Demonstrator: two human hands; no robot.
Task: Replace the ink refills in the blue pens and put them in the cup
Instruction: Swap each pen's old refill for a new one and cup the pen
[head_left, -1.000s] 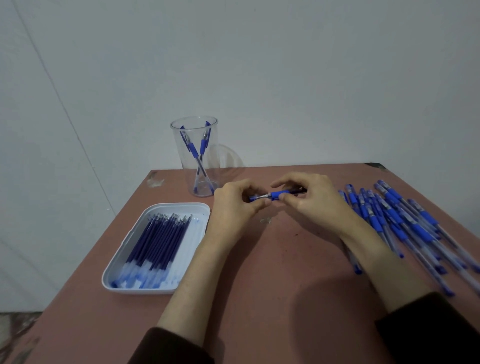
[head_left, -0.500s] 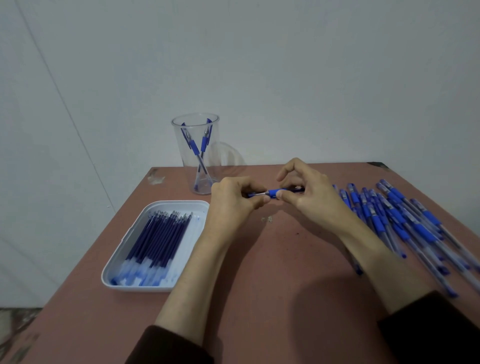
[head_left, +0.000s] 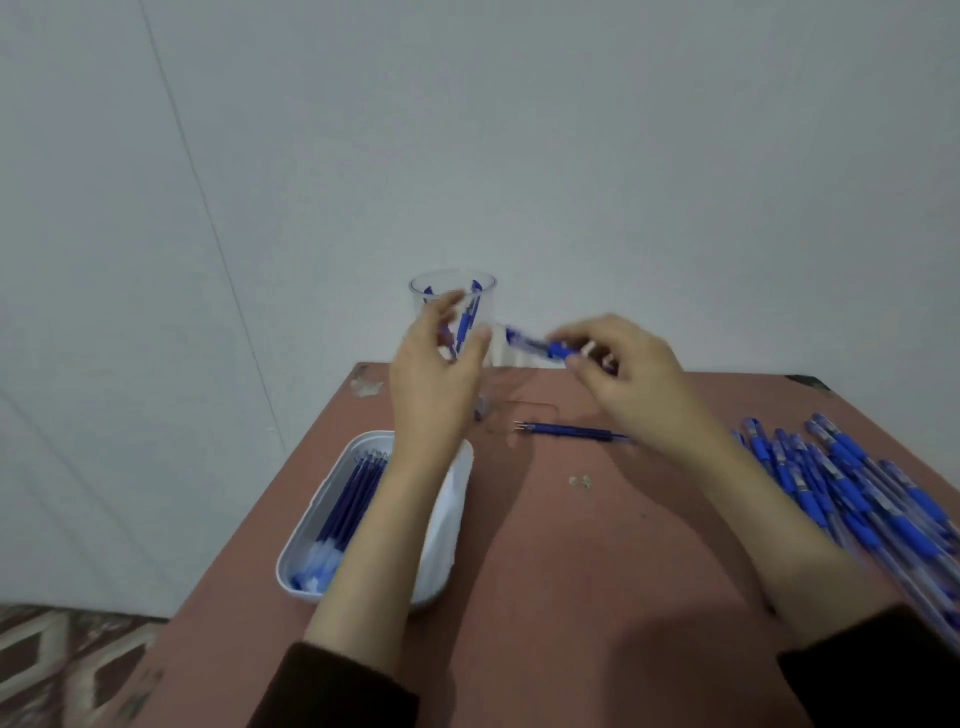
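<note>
So the right grip (head_left: 628, 374) is up off the bench (head_left: 571, 597), pinching a pen (head_left: 540, 345) between thumb and fingertips. The pen sits roughly level in the air, pointing left toward the cup (head_left: 489, 299), with its far end just beside the cup's right wall. It's smeared by motion blur, but you can make out a clear see-through barrel with a chunky blue rubber sleeve right where the fingers have it (no way to tell if there's anything inside the barrel).

The left grip (head_left: 436, 374) is released: fingers loosely spread, thumb out, nothing in it. It's raised in front of the cup, and I can't tell if it's actually touching the plastic. The cup is clear, standing upright near the back edge of the bench, with a couple of blue pens (head_left: 475, 287) leaning inside.

Down on the bench, close to the right wrist, a thin dark blue refill (head_left: 571, 431) lies flat with its metal tip pointing left. Its right end is hidden behind the wrist.

Front left there's a white tray (head_left: 449, 519) with a row of refills (head_left: 353, 493) lined up side by side, partly covered by the left forearm. Off to the right is a big loose pile of pens (head_left: 857, 493) with the same look, clear bodies and blue sleeves. A couple of small pale bits (head_left: 579, 481) sit on the reddish-brown bench between the tray and the pile. Dark sleeves on both arms.
</note>
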